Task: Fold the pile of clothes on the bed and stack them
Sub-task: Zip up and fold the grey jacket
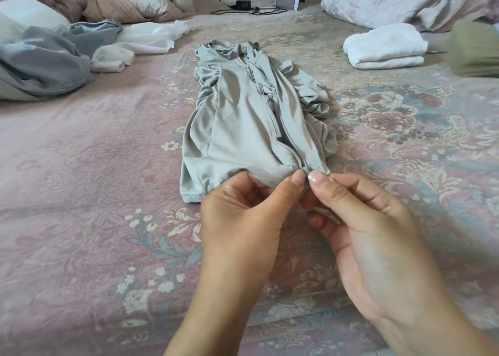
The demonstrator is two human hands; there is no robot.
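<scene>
left hand (244, 215) and right hand (359, 220) pinching grey zip jacket (243, 118) hem, fingertips hidden beneath

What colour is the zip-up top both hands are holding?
Pale grey-green, plain with no pattern; the top shows best in the head view.

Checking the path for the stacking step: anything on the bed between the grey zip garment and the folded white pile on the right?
Nothing visible. Both hands, left hand and right hand, pinch the grey garment at its near hem; only bare bedspread lies between it and the folded white stack.
</scene>
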